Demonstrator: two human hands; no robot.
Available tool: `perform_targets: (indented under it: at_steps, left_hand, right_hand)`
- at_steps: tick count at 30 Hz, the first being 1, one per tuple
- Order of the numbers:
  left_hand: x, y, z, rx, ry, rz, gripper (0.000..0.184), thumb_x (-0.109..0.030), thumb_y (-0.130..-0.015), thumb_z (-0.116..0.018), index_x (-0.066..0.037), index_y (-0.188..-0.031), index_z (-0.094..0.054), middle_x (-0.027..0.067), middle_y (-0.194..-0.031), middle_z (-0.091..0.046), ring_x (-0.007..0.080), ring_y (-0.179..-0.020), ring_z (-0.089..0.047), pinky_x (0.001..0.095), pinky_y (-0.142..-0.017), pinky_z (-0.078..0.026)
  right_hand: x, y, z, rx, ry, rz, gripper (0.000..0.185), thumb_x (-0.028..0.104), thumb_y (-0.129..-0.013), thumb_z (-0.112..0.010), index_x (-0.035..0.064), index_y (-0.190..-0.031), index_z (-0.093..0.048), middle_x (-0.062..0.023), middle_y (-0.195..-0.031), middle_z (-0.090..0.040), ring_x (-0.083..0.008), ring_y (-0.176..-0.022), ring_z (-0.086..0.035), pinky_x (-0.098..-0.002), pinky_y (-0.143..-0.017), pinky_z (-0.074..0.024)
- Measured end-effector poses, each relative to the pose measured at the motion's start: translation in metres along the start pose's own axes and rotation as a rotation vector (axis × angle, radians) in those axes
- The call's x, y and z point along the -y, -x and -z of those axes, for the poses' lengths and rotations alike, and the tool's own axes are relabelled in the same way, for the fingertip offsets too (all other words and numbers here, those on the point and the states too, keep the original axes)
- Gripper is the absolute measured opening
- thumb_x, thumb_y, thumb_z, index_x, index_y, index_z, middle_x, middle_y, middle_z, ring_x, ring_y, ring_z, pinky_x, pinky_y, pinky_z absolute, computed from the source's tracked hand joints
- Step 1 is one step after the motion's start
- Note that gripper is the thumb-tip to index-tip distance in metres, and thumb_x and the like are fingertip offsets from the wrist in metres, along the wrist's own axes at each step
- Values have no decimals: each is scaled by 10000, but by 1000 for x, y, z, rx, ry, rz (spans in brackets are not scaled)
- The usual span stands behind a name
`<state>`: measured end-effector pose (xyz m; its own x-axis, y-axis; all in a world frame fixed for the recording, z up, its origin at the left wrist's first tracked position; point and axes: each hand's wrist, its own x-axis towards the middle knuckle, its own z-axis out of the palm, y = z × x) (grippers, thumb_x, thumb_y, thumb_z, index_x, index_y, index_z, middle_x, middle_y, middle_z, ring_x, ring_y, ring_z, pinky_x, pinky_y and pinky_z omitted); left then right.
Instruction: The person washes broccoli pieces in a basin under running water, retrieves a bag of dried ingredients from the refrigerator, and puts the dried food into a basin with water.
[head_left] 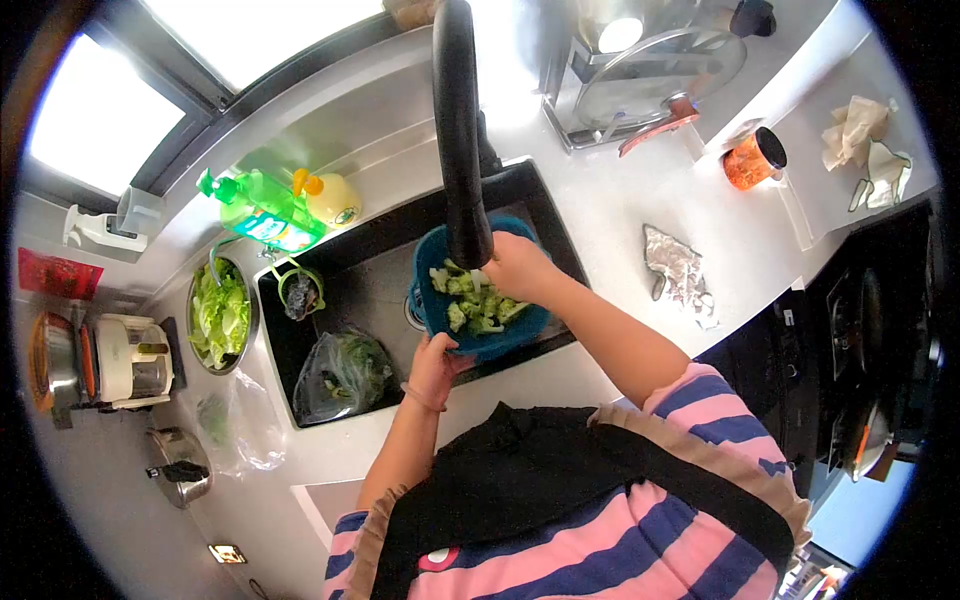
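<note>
A blue basin (433, 248) holding cut broccoli (480, 303) is in the dark sink, under the black faucet (462, 150). My left hand (434, 368) grips the basin's near left rim, with its fingers partly hidden below the edge. Over the broccoli, my right hand (518, 268) is right beside the faucet's spout end. The spout covers its fingertips, so I cannot tell whether they grip the spout or a broccoli piece. To the left in the sink (375, 262) lies a clear plastic bag (340, 375) with greens inside.
Left of the sink are a bowl of lettuce (220, 312), a plastic bag (240, 420) and a lidded pot (180, 467). Behind it stand a green soap bottle (262, 208) and a yellow bottle (334, 200). Crumpled foil (678, 270) and an orange jar (750, 160) lie right.
</note>
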<state>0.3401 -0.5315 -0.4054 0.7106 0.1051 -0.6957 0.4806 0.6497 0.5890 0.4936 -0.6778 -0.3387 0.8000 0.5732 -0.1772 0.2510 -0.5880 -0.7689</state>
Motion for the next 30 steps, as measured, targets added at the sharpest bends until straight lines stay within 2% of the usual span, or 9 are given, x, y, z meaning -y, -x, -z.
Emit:
perform_targets:
  at_steps: [3, 4, 7, 8, 12, 16, 20, 24, 30]
  left_hand:
    - [-5, 1, -2, 15, -22, -77, 366, -108, -792, -497, -41, -1137, -396, 74, -988, -482, 223, -864, -542, 396, -765, -510]
    - [-7, 4, -2, -9, -55, -127, 407, -98, -792, -497, -39, -1175, -370, 75, -995, -474, 215, -862, -539, 392, -754, -517]
    - [-2, 12, 2, -109, -153, -208, 439, -59, -742, -466, -75, -1173, -385, 98, -1082, -513, 241, -877, -585, 386, -727, -541]
    - [-1, 16, 1, -137, -153, -248, 469, -61, -741, -475, -78, -1197, -367, 97, -1089, -505, 236, -883, -582, 386, -713, -543]
    - [-9, 37, -7, -204, -207, -361, 586, -51, -734, -525, -75, -1276, -303, 86, -1107, -482, 208, -888, -560, 338, -690, -522]
    - [-21, 54, -5, -280, -476, -484, 749, -86, -715, -654, -19, -1326, -226, 117, -1208, -374, 165, -970, -450, 268, -802, -407]
    - [-33, 70, -9, -345, -579, -578, 765, -56, -699, -672, -54, -1327, -235, 119, -1206, -342, 153, -926, -486, 249, -714, -456]
    - [-41, 79, -9, -333, -581, -678, 770, -14, -675, -678, -59, -1310, -245, 110, -1178, -339, 166, -895, -525, 249, -690, -490]
    - [-52, 92, -8, -434, -713, -755, 797, -22, -647, -700, -60, -1311, -260, 106, -1175, -373, 173, -904, -537, 263, -688, -503]
  right_hand:
    - [-44, 3, -23, -244, -11, 271, 339, 178, -844, -499, 23, -1144, -530, -200, -1172, -526, -340, -1080, -505, -392, -921, -410]
    - [-52, 10, -24, -110, 13, 142, 451, 187, -864, -497, 48, -1285, -415, -196, -1326, -395, -337, -1211, -399, -382, -1002, -341]
    - [-57, 12, -49, -67, -6, 177, 514, 224, -872, -505, 48, -1331, -354, -244, -1386, -276, -369, -1270, -309, -394, -1031, -299]
    - [-56, 11, -60, -44, -35, 169, 604, 317, -866, -527, 34, -1352, -307, -279, -1408, -195, -395, -1303, -235, -423, -1069, -219]
    - [-35, -2, -97, -102, -55, 178, 765, 504, -832, -519, 18, -1365, -264, -285, -1410, -176, -446, -1316, -129, -494, -1084, -96]
    - [-4, -1, -112, -60, -167, 207, 821, 435, -808, -602, 148, -1435, -156, -268, -1401, -163, -425, -1272, -198, -472, -1049, -184]
    - [21, -1, -124, -175, -275, 275, 797, 424, -795, -608, 234, -1433, -168, -256, -1455, 0, -505, -1281, -99, -556, -1037, -147]
    - [34, -3, -138, -151, -335, 287, 763, 318, -793, -600, 228, -1427, -185, -228, -1466, 44, -509, -1306, 79, -587, -1044, -18]
    - [49, -10, -155, -242, -399, 421, 692, 222, -799, -590, 201, -1401, -249, -230, -1466, 52, -512, -1304, 91, -576, -1046, 15]
